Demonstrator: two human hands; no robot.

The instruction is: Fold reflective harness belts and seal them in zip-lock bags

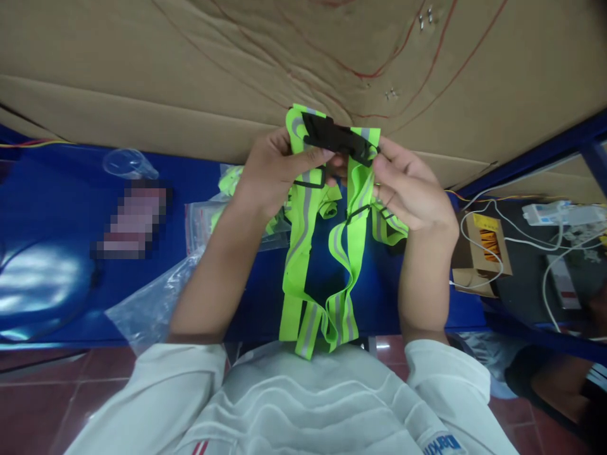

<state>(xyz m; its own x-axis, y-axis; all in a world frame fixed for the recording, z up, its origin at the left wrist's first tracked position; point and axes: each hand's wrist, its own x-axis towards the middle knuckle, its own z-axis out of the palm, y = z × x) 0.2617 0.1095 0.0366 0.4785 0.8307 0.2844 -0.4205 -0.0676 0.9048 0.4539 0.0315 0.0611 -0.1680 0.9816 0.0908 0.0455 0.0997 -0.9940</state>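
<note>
A neon-yellow reflective strap harness (pixel 303 234) with grey stripes hangs from both hands, its loops falling over the front edge of the blue table. My left hand (pixel 272 167) is closed around its left strap, the thumb lying on a black plastic buckle (pixel 334 138). At the buckle's other end, my right hand (pixel 410 183) pinches the right strap. The buckle spans the two straps, tilted slightly down to the right. Black slider rings sit lower on the straps. Some fingers of both hands are hidden behind the webbing.
Behind my forearms, more neon webbing and clear plastic bags (pixel 152 303) lie on the blue table (pixel 190 164). A clear round item (pixel 128 163) and a blurred-out object (pixel 135 221) are at left. Rightward stand an open carton (pixel 486 249), white cables and a power strip (pixel 545 213). Cardboard (pixel 190 63) rises behind.
</note>
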